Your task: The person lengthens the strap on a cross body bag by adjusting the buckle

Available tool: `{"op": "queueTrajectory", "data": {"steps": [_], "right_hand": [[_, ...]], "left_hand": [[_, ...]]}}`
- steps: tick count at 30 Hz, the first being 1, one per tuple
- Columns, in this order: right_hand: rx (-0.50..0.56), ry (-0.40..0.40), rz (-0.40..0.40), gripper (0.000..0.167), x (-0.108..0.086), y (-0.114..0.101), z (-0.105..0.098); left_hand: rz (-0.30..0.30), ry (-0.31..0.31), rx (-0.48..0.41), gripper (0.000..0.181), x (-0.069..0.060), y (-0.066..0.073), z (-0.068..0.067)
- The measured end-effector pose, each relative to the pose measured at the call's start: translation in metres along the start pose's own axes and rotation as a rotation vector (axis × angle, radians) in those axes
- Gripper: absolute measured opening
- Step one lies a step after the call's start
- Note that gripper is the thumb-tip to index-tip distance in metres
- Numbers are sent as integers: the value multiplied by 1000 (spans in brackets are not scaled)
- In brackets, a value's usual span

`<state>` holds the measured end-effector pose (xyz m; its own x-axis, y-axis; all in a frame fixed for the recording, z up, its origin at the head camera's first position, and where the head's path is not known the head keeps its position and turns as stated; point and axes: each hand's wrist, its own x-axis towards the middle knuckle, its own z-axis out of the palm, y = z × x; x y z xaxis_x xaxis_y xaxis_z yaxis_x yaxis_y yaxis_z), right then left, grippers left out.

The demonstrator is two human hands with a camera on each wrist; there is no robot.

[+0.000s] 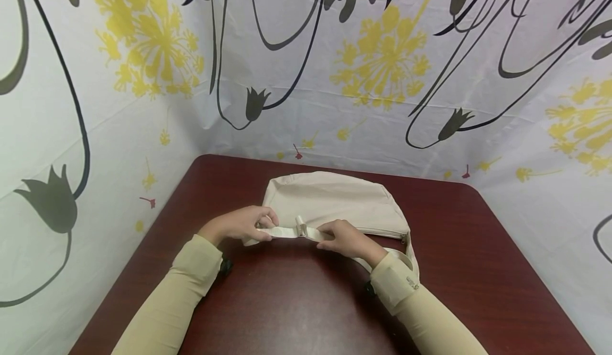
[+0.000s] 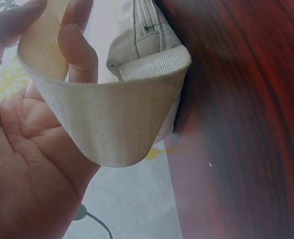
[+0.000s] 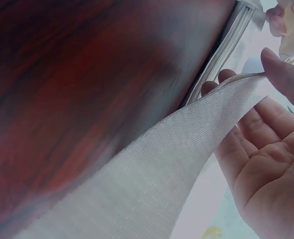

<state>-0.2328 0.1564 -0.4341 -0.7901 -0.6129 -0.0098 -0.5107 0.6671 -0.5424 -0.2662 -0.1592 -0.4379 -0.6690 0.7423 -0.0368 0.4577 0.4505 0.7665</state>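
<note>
Loc: indoors, booth-like, rm type unclear | flwr-print sheets (image 1: 306,132) on 3 sides | dk-red tbl (image 1: 287,307)

The right hand (image 3: 273,164) pinches a pale woven strap (image 3: 151,154) between thumb and fingers, its near stretch passing in front of the dark red tabletop (image 3: 82,84). Beyond lies a zippered bag (image 3: 231,45); the left hand (image 3: 277,24) holds cream webbing (image 3: 291,32).

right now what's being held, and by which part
The strap of the cream bag: the left hand pinches it on one side of the buckle, the right hand on the other.
</note>
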Motion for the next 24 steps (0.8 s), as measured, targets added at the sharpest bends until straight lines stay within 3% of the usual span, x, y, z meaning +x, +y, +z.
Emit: {"op": "queueTrajectory", "data": {"steps": [24], "right_hand": [[14,-7,-8,15,-3,6,-4]], "left_hand": [[-11,-1,9,32,0,-1,1]]}}
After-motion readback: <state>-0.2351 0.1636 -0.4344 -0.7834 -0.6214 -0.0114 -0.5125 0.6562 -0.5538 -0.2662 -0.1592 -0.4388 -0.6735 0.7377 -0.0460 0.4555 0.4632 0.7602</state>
